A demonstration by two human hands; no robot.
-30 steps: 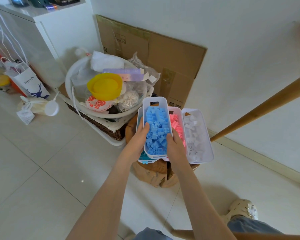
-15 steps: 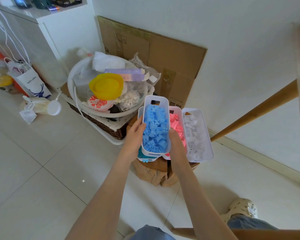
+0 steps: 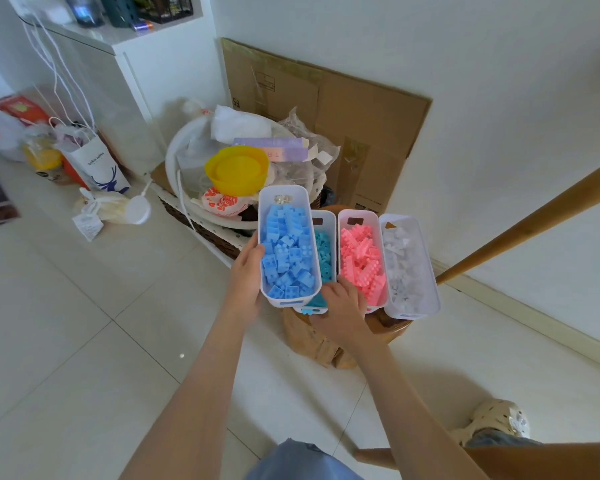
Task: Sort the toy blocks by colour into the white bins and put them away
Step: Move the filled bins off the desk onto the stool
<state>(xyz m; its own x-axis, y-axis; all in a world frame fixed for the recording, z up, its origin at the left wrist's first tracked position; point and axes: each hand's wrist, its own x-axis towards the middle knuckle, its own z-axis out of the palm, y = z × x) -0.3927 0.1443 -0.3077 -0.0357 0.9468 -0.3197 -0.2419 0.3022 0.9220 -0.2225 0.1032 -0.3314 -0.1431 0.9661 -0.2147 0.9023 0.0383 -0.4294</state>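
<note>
Just the head view to go on. My left hand [image 3: 245, 277] is wrapped round the left wall of the blue bin [image 3: 284, 191], thumb up by the rim, so I'm holding that one and it isn't parked. It's heaped with blue blocks [image 3: 288, 252] and sits at the left end of the row, its right edge overlapping the teal bin [image 3: 326, 216]. Next along are the pink bin [image 3: 357, 213] and the white-block bin [image 3: 430, 289], packed side by side on a wooden stool [image 3: 319, 344]. My right hand [image 3: 343, 303] is on the near ends of the teal and pink bins with its fingers bent. I can't tell if it's gripping or just steadying.

How I'd play it: the sorting looks done, so this is about seating the blue bin. Keep it level, because it's full enough that a tilt would dump blocks on the floor. The stool looks nearly full, so steady the row with the right hand and set the bin down square, not half-on.
</note>
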